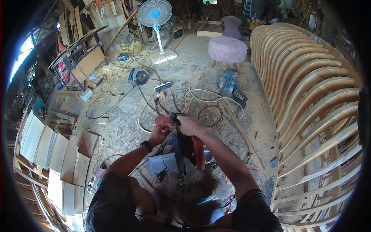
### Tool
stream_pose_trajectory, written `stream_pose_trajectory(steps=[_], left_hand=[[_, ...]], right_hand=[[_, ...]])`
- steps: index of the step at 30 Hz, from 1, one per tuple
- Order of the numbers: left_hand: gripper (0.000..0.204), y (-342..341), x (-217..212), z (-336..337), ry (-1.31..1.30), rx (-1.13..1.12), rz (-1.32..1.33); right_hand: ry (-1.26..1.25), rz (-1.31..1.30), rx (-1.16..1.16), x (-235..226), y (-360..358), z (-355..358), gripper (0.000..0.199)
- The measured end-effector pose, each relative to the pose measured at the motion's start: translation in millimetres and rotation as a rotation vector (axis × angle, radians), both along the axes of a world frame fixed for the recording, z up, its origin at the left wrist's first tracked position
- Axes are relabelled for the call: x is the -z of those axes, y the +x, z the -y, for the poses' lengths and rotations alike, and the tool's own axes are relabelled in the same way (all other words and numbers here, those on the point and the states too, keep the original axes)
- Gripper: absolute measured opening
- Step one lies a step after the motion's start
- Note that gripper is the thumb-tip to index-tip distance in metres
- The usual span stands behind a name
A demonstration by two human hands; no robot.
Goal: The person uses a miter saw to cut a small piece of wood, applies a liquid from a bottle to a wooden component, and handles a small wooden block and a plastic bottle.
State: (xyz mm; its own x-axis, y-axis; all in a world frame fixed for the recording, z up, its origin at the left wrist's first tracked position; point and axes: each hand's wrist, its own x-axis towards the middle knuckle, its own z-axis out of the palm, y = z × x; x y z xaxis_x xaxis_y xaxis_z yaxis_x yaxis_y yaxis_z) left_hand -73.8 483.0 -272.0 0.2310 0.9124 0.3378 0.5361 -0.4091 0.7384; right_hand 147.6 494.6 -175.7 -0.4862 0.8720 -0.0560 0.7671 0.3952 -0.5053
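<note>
A miter saw stands on the floor in front of me, with a grey base point(156, 165) and a red body point(198, 152). My right hand point(187, 125) is closed around a dark part at the saw's far upper end, which looks like its handle; the fingertips are partly hidden. Just left of it, my left hand point(160, 133) has its fingers bent and pressed together beside a red piece point(162, 120). Whatever those fingers pinch is too small to tell. A dark watch point(147, 145) circles my left wrist.
Curved wooden slats point(317, 81) line the right side; pale wooden panels point(46, 147) stand at left. Cables and a hose point(210, 106) cross the dusty floor near a circular saw point(139, 76). Farther back are a fan point(155, 13), a round stool point(227, 49) and a person point(231, 25).
</note>
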Motion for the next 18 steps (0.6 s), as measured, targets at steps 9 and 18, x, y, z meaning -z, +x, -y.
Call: stream_pose_trajectory(steps=[9,18], left_hand=[[0.01,5.5,13.3,-5.3,-0.211,0.071,0.34],[0.015,7.1,38.8,-9.2,-0.381,-0.035,0.452]], right_hand=[[-0.022,0.094,-0.028,41.9,-16.1,-29.2,0.024],[0.032,0.197,-0.047,47.9,-20.1,-29.0,0.023]])
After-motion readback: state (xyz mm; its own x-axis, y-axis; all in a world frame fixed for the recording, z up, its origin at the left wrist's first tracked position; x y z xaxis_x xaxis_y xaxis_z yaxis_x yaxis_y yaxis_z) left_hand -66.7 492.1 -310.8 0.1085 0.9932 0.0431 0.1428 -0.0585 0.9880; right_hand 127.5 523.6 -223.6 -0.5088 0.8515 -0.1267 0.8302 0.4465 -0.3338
